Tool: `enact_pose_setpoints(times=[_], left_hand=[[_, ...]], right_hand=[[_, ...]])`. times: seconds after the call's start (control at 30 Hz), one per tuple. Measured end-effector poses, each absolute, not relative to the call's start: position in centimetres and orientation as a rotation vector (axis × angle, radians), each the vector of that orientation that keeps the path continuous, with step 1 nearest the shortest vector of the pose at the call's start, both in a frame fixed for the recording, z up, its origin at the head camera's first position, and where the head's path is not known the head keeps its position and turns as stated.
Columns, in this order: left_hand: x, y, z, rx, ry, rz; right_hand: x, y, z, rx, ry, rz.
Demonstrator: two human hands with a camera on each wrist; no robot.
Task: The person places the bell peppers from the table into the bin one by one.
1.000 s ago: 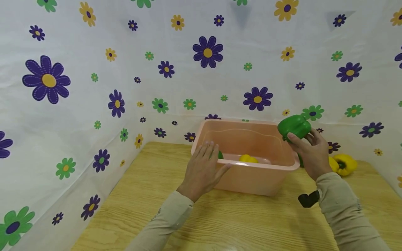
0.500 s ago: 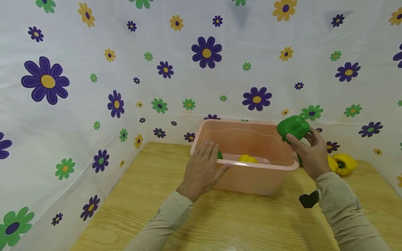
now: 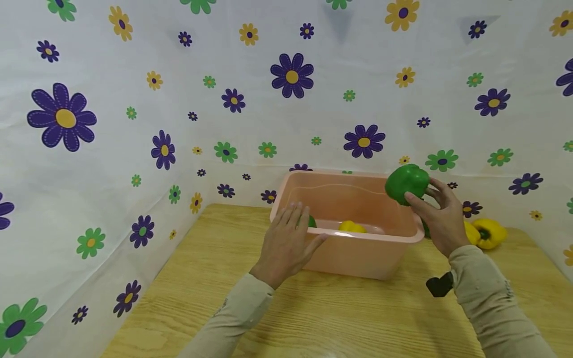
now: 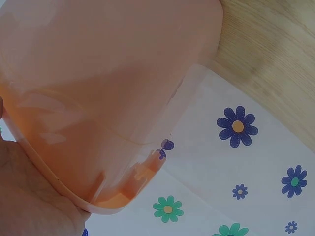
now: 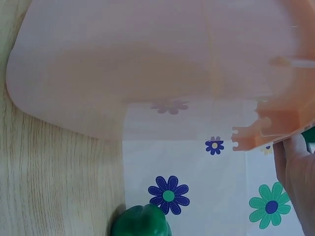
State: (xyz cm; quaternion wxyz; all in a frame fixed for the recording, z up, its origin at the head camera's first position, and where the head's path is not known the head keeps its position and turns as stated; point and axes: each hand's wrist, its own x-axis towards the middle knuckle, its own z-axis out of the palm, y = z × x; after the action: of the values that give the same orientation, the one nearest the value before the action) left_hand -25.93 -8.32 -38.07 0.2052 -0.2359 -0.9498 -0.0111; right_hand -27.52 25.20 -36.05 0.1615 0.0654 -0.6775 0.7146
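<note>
A pale pink plastic tub [image 3: 353,256] stands on the table. Inside lie a yellow bell pepper [image 3: 352,226] and, mostly hidden by my left hand, something green [image 3: 312,222]. My left hand [image 3: 286,243] rests with fairly straight fingers over the tub's near left rim; in the left wrist view this hand [image 4: 39,196] lies along the rim. My right hand [image 3: 440,216] pinches a green bell pepper [image 3: 406,184] between thumb and fingers above the tub's right end. In the right wrist view the hand [image 5: 301,182] is at the edge and the held pepper barely shows.
Two yellow bell peppers [image 3: 491,233] sit on the wooden table [image 3: 335,318] right of the tub. Another green pepper [image 5: 141,222] lies beside the tub, mostly hidden in the head view. A white flowered cloth [image 3: 250,64] hangs behind and at the left.
My right hand has shifted slightly left with the green bell pepper, which has turned a little in the fingers. The left hand stays at the rim. The head view has moved slightly.
</note>
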Motion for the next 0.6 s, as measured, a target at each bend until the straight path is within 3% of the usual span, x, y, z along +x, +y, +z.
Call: enact_pose_setpoints(times=[0.6], left_hand=[[-26.11,-8.3,-38.13,-0.659,-2.656,-0.039]], right_hand=[[-27.53,25.37,-35.96,0.152,-2.079,1.962]])
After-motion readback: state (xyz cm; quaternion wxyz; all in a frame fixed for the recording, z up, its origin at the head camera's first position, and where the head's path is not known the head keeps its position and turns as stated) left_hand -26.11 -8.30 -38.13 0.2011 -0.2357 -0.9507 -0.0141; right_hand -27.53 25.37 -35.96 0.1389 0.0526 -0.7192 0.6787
